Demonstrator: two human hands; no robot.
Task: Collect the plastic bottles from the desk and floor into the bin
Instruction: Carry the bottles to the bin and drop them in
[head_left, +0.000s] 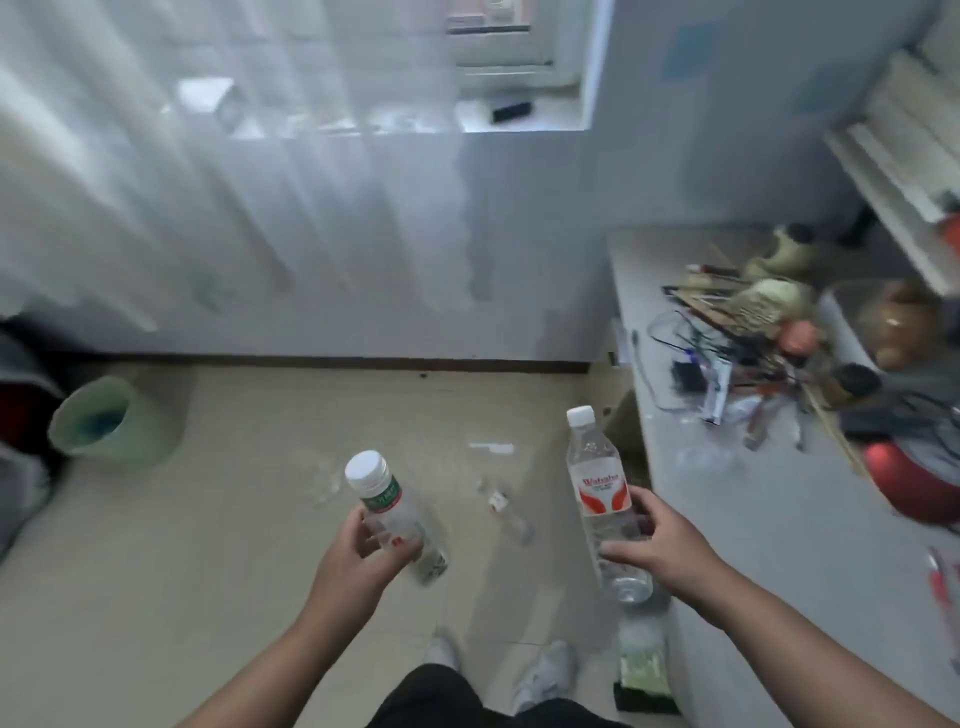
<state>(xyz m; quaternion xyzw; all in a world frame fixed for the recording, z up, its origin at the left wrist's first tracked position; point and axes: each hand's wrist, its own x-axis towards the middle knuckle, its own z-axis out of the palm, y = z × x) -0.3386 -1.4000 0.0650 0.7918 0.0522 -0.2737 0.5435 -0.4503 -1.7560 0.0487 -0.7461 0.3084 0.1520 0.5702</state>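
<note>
Above the floor, each hand's fingers (621, 553) wrap a bottle (602, 499).

Both bare forearms extend forward, level and apart. Left hand (363, 545) curls its fingers around a green-labelled bottle (387, 512); right hand (657, 545) clasps a red-labelled bottle (600, 499) from the side, held upright.

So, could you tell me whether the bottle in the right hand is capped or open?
Capped: the bottle with the red label, held in the right hand, has a white cap screwed on its neck.
</note>
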